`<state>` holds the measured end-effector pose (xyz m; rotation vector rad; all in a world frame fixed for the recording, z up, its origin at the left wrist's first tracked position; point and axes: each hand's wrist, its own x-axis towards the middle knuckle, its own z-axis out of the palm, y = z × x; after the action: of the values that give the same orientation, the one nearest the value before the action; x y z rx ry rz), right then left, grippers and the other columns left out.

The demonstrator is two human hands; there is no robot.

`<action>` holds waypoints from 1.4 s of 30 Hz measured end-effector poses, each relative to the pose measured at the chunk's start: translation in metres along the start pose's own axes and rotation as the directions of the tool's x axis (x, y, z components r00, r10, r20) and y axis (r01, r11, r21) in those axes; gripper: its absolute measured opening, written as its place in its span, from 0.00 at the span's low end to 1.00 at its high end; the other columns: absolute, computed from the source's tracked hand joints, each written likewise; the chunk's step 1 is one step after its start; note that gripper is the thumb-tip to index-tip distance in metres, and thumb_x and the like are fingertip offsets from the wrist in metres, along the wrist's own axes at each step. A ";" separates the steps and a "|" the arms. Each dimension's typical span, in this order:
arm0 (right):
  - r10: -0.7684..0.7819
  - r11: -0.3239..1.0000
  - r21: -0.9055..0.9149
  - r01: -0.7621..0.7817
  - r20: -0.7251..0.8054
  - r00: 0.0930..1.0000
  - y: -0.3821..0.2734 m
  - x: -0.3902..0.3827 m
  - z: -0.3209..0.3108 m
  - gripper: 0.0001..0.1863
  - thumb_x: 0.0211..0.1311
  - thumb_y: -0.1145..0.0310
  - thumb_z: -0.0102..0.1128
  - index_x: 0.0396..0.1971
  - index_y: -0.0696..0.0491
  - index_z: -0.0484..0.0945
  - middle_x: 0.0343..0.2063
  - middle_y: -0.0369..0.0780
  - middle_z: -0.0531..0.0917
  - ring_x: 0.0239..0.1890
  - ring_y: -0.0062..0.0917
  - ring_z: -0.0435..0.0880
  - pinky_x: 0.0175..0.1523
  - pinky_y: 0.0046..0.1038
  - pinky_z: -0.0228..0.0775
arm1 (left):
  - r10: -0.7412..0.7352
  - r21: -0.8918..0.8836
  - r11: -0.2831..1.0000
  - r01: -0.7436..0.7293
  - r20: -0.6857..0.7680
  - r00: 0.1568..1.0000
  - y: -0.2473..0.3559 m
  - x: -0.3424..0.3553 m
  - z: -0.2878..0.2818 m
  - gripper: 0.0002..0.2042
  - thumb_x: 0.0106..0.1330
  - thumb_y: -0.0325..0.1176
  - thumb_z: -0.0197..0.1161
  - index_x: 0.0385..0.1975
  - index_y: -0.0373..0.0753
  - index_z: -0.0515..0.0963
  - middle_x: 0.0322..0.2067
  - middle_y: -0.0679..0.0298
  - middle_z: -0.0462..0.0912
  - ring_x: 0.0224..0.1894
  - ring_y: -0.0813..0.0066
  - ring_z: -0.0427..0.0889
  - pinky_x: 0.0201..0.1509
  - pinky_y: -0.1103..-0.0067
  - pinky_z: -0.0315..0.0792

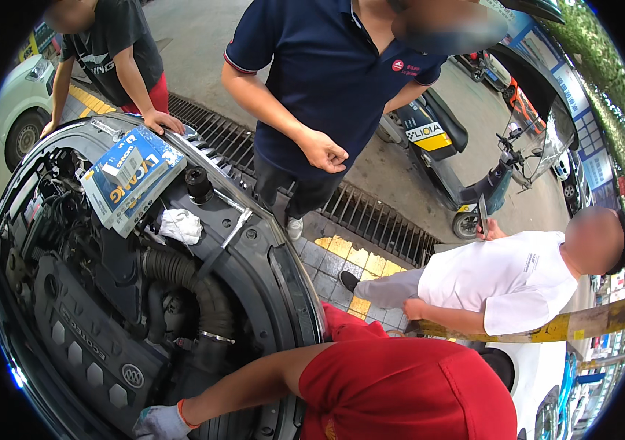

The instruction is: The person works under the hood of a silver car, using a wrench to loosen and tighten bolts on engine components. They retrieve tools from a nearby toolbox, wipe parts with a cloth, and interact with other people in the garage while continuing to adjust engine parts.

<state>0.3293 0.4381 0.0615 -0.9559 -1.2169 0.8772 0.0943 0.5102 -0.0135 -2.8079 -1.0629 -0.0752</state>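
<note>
My left hand [160,423], in a grey-white glove with an orange cuff, reaches from a red sleeve into the open engine bay. It is beside the lower corner of the black engine cover [81,345]. The lower picture edge cuts off its fingers, so whether it grips anything is hidden. My right hand is out of view. Beyond my forearm runs a ribbed black air intake hose [199,279] with a metal clamp. A crumpled white cloth [180,226] and a silver wrench-like tool [235,227] lie near the fender.
Blue-and-white boxes [133,180] are stacked on the engine bay's far side. A person in navy [312,81] stands by the fender. Another in black [118,55] leans on the car; one in white [499,275] holds a phone. A scooter [448,147] stands beyond a floor grate [382,224].
</note>
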 end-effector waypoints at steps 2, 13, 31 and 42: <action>-0.191 0.980 -0.077 0.185 -0.080 0.978 0.007 0.001 -0.008 0.13 0.76 0.61 0.55 0.42 0.54 0.84 0.37 0.46 0.84 0.44 0.43 0.85 0.48 0.42 0.78 | -0.041 0.041 0.998 0.040 0.020 0.999 0.024 0.004 -0.019 0.15 0.69 0.50 0.66 0.36 0.45 0.88 0.31 0.58 0.90 0.32 0.56 0.89 0.34 0.63 0.81; -0.257 0.897 -0.410 0.164 -0.182 0.949 0.019 -0.026 -0.033 0.12 0.74 0.62 0.61 0.49 0.52 0.82 0.42 0.44 0.83 0.49 0.43 0.84 0.51 0.41 0.78 | 0.013 0.235 0.972 -0.001 -0.047 0.999 0.046 0.011 -0.039 0.16 0.71 0.51 0.65 0.26 0.48 0.81 0.23 0.65 0.86 0.21 0.60 0.84 0.20 0.64 0.75; -0.223 0.920 -0.366 0.140 -0.194 0.955 0.025 -0.036 -0.039 0.14 0.73 0.64 0.63 0.53 0.52 0.81 0.42 0.43 0.82 0.42 0.42 0.85 0.45 0.42 0.78 | -0.099 0.136 0.986 0.097 0.008 0.995 0.052 0.012 -0.034 0.16 0.73 0.49 0.67 0.45 0.44 0.91 0.42 0.63 0.93 0.40 0.63 0.92 0.41 0.68 0.85; -0.058 0.990 -0.138 0.024 -0.243 0.968 0.014 -0.036 -0.048 0.18 0.80 0.55 0.56 0.41 0.56 0.83 0.36 0.43 0.85 0.43 0.39 0.87 0.49 0.39 0.78 | -0.090 0.206 0.978 0.026 0.311 0.946 0.049 0.016 -0.059 0.21 0.72 0.51 0.65 0.57 0.46 0.88 0.54 0.64 0.91 0.50 0.66 0.91 0.48 0.67 0.86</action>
<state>0.3706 0.4041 0.0314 -1.1091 -1.0868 0.6278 0.1392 0.4757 0.0413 -2.6612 -1.1441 0.4699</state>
